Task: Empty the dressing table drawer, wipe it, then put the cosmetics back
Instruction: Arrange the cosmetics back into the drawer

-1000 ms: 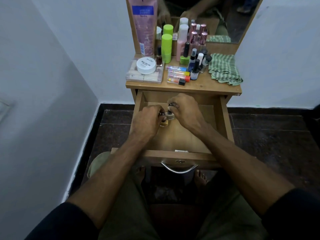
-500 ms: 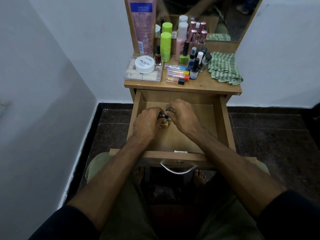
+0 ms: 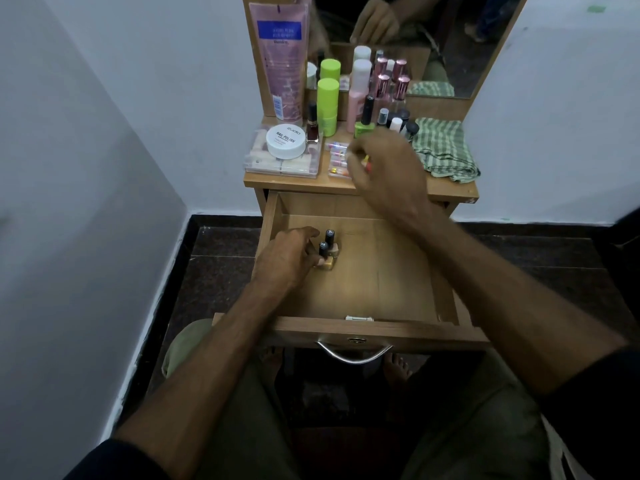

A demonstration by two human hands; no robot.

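Observation:
The wooden drawer (image 3: 381,271) stands pulled open. Two small nail polish bottles (image 3: 329,237) with black caps stand at its left. My left hand (image 3: 287,258) is in the drawer, thumb and fingers curled round the nearer bottle. My right hand (image 3: 388,168) is up on the table top, blurred. Its fingers curl down on one of the small colourful tubes (image 3: 337,161) lying there. More cosmetics stand behind on the table top: green bottles (image 3: 327,102), a pink tube (image 3: 282,60), small dark-capped bottles (image 3: 398,121).
A green checked cloth (image 3: 443,147) lies folded at the table's right. A clear box (image 3: 263,161) with a white jar (image 3: 285,140) on it sits at the left. A mirror (image 3: 450,36) rises behind. White walls close in on both sides; my knees are under the drawer handle (image 3: 353,351).
My right hand has left the bottles in the drawer and moved up to the small tubes on the table top. My left hand stays at the two nail polish bottles.

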